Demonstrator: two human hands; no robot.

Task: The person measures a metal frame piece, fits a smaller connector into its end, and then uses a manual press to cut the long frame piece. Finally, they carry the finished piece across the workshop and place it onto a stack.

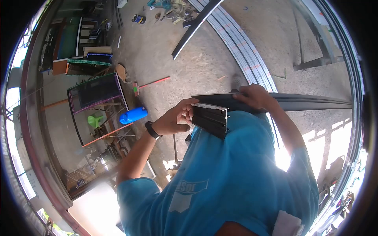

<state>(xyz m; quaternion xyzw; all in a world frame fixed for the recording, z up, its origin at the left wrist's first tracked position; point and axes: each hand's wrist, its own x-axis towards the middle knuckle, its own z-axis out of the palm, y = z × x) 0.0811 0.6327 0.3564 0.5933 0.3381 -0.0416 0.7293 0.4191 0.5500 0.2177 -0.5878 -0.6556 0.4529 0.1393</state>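
A short dark metal profile point(208, 118) lies against the front of my blue shirt, its cut end with pale edges facing right. My left hand point(175, 117) is at its left end, fingertips curled on the upper corner and thumb held lower. Behind it runs a long dark metal profile point(311, 101), stretching from my waist out to the right. My right hand point(254, 97) wraps over this long piece from above, knuckles up, near its left part. The short piece overlaps the long one in this view.
Long silvery strips point(240, 45) lie on the concrete floor ahead, under a dark bar point(195, 29). Further left are a blue bottle point(133, 115), a red-handled tool point(153, 82), a green plastic item point(95, 120) and leaning framed panels point(96, 92). A can point(138, 19) stands farther off.
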